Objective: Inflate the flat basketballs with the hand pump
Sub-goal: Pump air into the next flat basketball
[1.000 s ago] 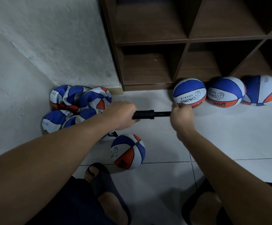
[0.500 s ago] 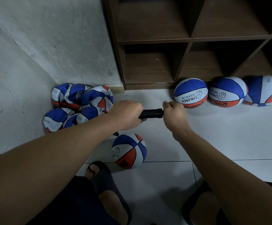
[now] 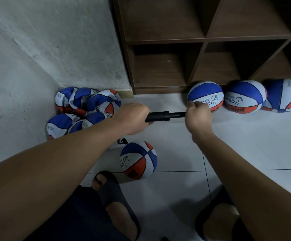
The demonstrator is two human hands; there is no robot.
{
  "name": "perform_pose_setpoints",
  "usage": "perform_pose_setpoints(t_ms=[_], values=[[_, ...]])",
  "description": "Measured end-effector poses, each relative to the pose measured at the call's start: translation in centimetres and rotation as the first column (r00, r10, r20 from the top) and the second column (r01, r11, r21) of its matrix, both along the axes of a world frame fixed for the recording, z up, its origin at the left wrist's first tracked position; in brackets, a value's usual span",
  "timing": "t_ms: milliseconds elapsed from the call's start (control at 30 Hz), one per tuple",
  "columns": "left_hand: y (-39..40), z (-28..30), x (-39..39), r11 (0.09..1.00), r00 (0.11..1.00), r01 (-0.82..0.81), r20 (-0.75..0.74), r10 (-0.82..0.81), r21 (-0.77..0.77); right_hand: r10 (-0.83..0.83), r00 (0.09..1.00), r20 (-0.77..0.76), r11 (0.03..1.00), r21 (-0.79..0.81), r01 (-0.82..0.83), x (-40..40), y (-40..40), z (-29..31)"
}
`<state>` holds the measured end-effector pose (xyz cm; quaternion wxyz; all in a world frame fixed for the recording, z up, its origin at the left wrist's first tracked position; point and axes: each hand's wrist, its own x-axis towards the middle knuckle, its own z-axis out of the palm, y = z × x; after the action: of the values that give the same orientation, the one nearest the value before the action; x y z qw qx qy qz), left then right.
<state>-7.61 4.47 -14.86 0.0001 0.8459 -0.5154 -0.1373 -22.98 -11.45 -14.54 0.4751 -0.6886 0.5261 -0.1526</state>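
Basketball (image 3: 138,160) on floor, nearest. Just beyond it, left hand (image 3: 132,118) wraps hand pump (image 3: 160,116) barrel; right hand (image 3: 197,118) fists its handle. Flat balls (image 3: 84,110) left of pump; three inflated balls (image 3: 245,96) beyond, against shelf (image 3: 205,39).

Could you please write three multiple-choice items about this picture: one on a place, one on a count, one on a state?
1. Where do the flat basketballs lie?
A. in the wall corner
B. on a shelf
C. between the feet

2. How many round balls line the shelf unit?
A. one
B. three
C. five

3. What are the hands doing?
A. resting open
B. both gripping the pump
C. lifting a ball

Answers:
1 A, they are heaped where the walls meet.
2 B, three sit along its base.
3 B, left hand holds the barrel, right hand the handle end.
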Motion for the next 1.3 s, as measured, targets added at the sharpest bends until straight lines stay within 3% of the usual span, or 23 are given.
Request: perform_pose_setpoints(t_ms=[200, 533, 733, 900, 1067, 1300], values=[[-0.5, 0.6, -0.8, 0.999, 0.999, 0.032, 0.036, -0.032, 0.012, 0.149, 0.988, 0.029, 0.988, 0.045, -0.150, 0.9, 2.6, -0.2], [-0.3, 0.8, -0.1, 0.998, 0.998, 0.059, -0.010, -0.059, 0.033, 0.186, 0.982, 0.026, 0.965, 0.184, -0.188, 0.6, 2.0, -0.4], [1.2, 0.6, 3.3, 0.996, 0.993, -0.036, -0.105, 0.045, 0.083, -0.034, 0.999, 0.013, 0.982, 0.188, 0.031, -1.3, -3.5, -0.2], [0.6, 0.7, 1.7, 0.996, 0.984, -0.015, -0.175, 0.031, 0.093, -0.123, 0.992, 0.030, 0.976, 0.183, 0.116, -1.2, -3.1, -0.6], [-0.4, 1.1, -0.3, 0.996, 0.997, 0.016, -0.082, -0.008, 0.088, 0.019, 1.000, 0.020, 0.996, 0.088, -0.021, -0.3, 1.2, -0.7], [-0.7, 1.6, -1.5, 0.998, 0.999, 0.023, -0.046, -0.020, 0.061, 0.118, 0.993, 0.020, 0.982, 0.147, -0.120, 0.6, 2.5, -0.8]])
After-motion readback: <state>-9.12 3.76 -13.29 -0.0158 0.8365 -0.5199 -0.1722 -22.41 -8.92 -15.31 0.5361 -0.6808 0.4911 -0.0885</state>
